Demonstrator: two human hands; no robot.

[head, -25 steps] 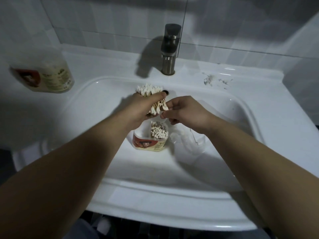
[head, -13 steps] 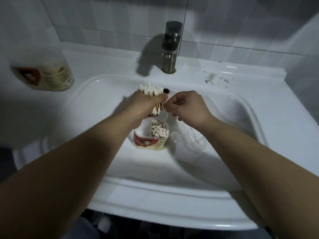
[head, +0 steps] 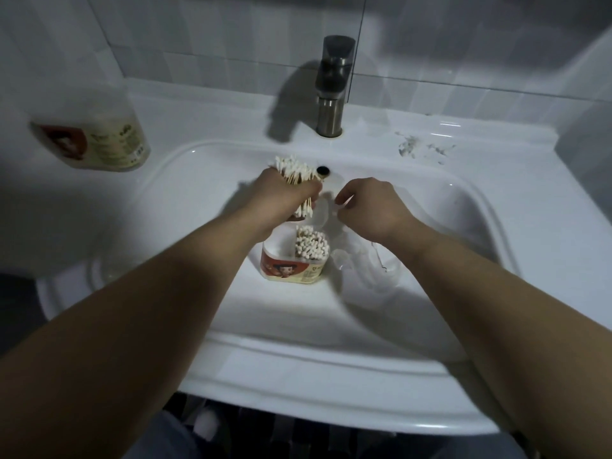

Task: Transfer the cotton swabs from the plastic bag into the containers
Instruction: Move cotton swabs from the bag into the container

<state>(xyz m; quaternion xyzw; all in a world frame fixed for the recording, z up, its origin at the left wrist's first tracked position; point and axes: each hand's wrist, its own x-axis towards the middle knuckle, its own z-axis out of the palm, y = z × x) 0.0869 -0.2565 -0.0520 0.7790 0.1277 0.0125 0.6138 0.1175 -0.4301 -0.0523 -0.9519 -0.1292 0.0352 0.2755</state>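
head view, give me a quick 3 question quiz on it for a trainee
1. True or false: the left hand grips a bundle of cotton swabs.
2. Where does the open container stand? A) in the sink basin B) on the counter beside the faucet C) on top of another container
3. Fill in: the standing swabs in that container are on its ____ side, as the person sees it.
Key: 1 true; 2 A; 3 right.
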